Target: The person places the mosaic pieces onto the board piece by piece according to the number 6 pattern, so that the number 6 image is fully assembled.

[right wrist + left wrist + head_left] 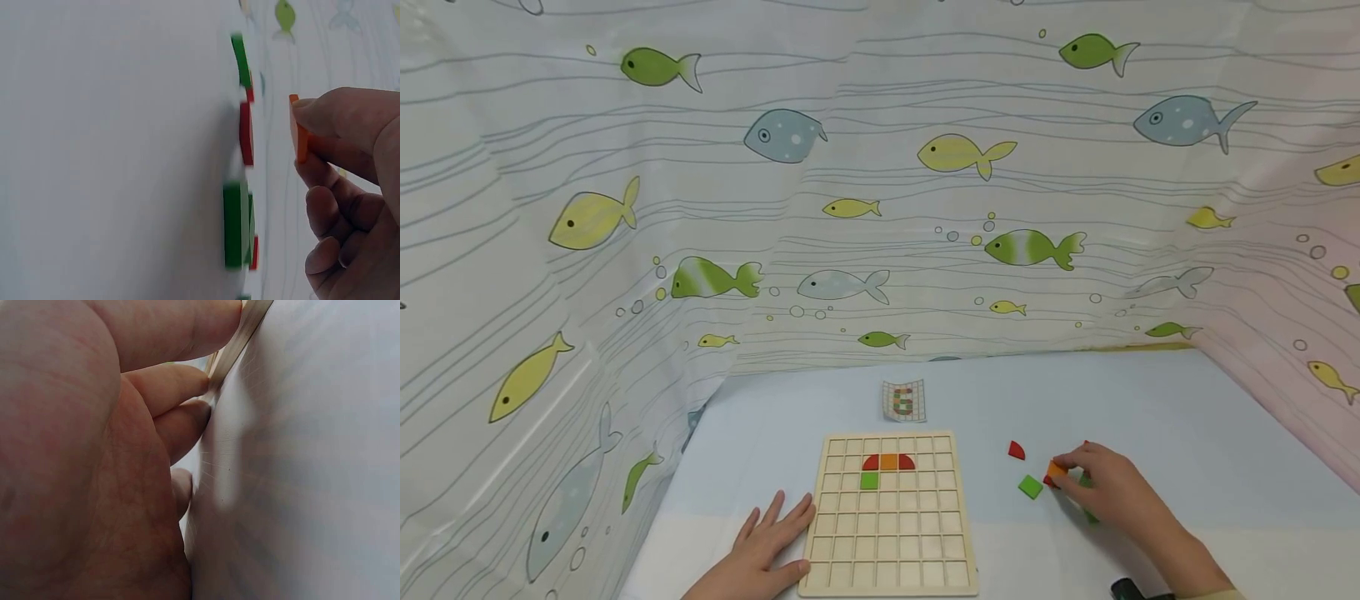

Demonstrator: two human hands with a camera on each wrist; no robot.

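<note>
My right hand [1108,492] pinches an orange square tile [300,140] between thumb and fingers, lifted off the table over the loose pieces. Nearby lie a red quarter-round tile [1017,451] and a green square tile [1031,487]; more red and green pieces are partly hidden by the hand. My left hand [760,550] lies with fingers spread, thumb and fingertips touching the left edge of a pale gridded board [887,547]. On the board, an orange tile [889,462] sits between two red quarter-rounds [907,462], with a green square [869,481] below the left one.
Behind the board lies a small pattern card [903,402] with a coloured figure on a grid. A black object [1126,589] shows by the right forearm. Fish-printed curtains [850,250] enclose the back and sides of the pale table [760,433].
</note>
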